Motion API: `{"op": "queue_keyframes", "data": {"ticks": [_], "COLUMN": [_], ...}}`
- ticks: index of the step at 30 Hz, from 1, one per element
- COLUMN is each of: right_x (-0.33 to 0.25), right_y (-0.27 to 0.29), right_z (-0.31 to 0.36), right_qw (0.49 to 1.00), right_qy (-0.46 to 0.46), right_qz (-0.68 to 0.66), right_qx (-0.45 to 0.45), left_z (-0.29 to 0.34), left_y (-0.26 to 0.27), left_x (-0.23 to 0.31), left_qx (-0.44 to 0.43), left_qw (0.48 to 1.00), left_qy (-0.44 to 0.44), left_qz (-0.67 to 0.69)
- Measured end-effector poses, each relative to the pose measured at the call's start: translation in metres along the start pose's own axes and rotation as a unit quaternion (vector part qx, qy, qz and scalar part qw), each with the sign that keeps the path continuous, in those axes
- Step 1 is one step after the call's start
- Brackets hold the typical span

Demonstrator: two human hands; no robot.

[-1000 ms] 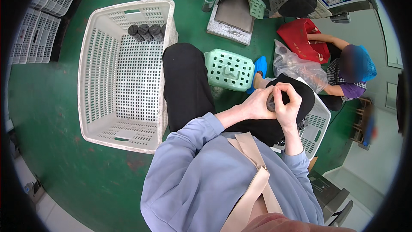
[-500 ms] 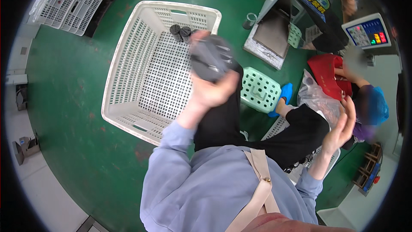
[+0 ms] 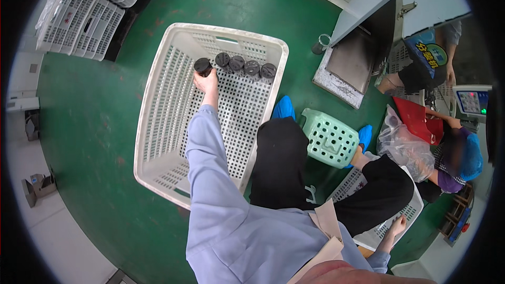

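Observation:
My left hand (image 3: 206, 80) reaches into the large white plastic crate (image 3: 138, 147), its fingers wrapped round a jar with a black lid (image 3: 202, 66). Just right of that jar, several similar dark-lidded jars (image 3: 236, 63) stand in a row along the crate's far end. At the lower right, my right hand (image 3: 397, 226) is at a white basket (image 3: 415, 208) beside my leg. Its fingers are curled in, and whatever they may hold is too small to make out.
A pale green perforated stool (image 3: 331, 139) stands right of the crate. Beyond it are a metal-topped platform (image 3: 350, 60) and a clear cup (image 3: 321, 44). A co-worker in a blue cap (image 3: 471, 158) sits at the right near a red cloth (image 3: 421, 121). White crates (image 3: 79, 21) are stacked at upper left.
My left hand has moved from above the crate's right side, holding a blurred dark object, down into its far left part. My right hand, spread and raised before, has dropped to the basket.

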State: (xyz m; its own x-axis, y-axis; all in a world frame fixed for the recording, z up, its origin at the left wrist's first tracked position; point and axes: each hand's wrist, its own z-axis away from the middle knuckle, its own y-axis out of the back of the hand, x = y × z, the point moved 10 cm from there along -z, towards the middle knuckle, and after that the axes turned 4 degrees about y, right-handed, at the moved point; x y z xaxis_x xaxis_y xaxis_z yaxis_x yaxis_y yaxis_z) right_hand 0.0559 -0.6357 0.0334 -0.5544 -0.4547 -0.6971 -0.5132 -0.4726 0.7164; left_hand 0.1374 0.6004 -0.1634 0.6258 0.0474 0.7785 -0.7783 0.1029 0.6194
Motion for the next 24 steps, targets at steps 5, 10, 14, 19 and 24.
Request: {"op": "queue_keyframes", "data": {"ticks": [5, 10, 14, 19, 24], "right_x": [0.063, 0.016, -0.003, 0.011, 0.011], "right_y": [0.023, -0.047, -0.079, -0.118, -0.127], "right_z": [0.042, 0.08, 0.079, 0.091, 0.097], "right_qw": [0.988, 0.958, 0.971, 0.975, 0.967], "right_qy": [-0.129, -0.094, -0.05, -0.081, -0.068], "right_qz": [0.08, 0.243, 0.213, 0.172, 0.212], "right_qx": [-0.033, -0.118, -0.094, -0.116, -0.127], "left_z": [-0.049, -0.067, -0.037, 0.005, 0.082], "left_y": [-0.056, -0.116, -0.087, -0.035, 0.047], "left_x": [-0.025, -0.051, -0.056, 0.02, 0.152], "left_qx": [0.011, -0.34, -0.252, -0.29, -0.33], "left_qw": [0.999, 0.928, 0.955, 0.939, 0.914], "left_qy": [0.0, 0.04, 0.142, 0.058, -0.059], "left_qz": [-0.036, 0.147, 0.067, 0.176, 0.23]}}
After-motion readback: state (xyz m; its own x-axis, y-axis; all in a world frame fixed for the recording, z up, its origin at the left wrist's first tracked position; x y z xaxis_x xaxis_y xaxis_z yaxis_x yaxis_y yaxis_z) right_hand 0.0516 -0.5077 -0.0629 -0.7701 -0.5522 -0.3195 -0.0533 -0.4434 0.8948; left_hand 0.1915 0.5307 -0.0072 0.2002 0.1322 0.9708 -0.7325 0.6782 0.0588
